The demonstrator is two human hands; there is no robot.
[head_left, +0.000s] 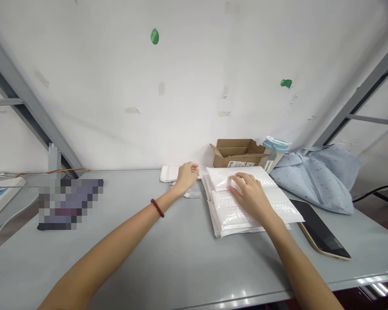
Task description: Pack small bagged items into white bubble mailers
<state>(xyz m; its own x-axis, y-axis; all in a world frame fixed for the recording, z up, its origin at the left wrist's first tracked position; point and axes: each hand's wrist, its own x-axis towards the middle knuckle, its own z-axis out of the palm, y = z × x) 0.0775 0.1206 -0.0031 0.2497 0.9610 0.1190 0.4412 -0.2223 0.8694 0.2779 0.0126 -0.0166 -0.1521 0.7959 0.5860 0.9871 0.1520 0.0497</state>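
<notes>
While your right hand (250,193) rests at one o'clock, fingers arched on the stacked white padded mailers (236,215), your left hand (187,175) is half-curled at twelve, beside a flat white box (170,173); whether either pinches anything cannot be determined.

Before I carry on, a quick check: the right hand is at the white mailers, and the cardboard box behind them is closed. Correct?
Closed is wrong: the head view shows the cardboard box open at the top. It does stand behind the white mailers, with the right hand at them.
</notes>
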